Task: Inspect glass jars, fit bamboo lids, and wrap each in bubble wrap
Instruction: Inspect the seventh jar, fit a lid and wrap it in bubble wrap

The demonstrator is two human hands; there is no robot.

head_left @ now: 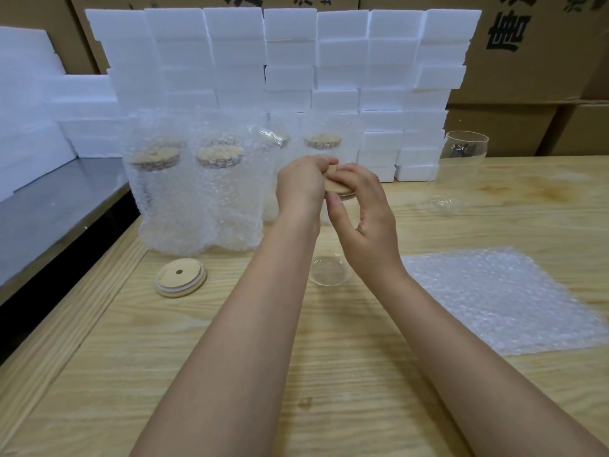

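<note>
Glass jar (pixel 330 273) is standing upright near the middle of the table (pixel 230 357), its long axis running vertical and its mouth pointing up under the bamboo lid (pixel 336 188). Left hand (pixel 301 188) and right hand (pixel 364 209) are both curling their fingers round the lid's rim, seemingly seating it. Thin, slick and breakable, the glass is likely wanting a steadying grip on its wall; the lid is looking light and stiff. Bubble wrap sheet (pixel 494 298) is lying flat toward the right edge.

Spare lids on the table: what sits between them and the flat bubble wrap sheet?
Head view: the glass jar, held at its lid by the left hand and right hand, stands between spare lids and sheet; forearms cross there too.
</note>
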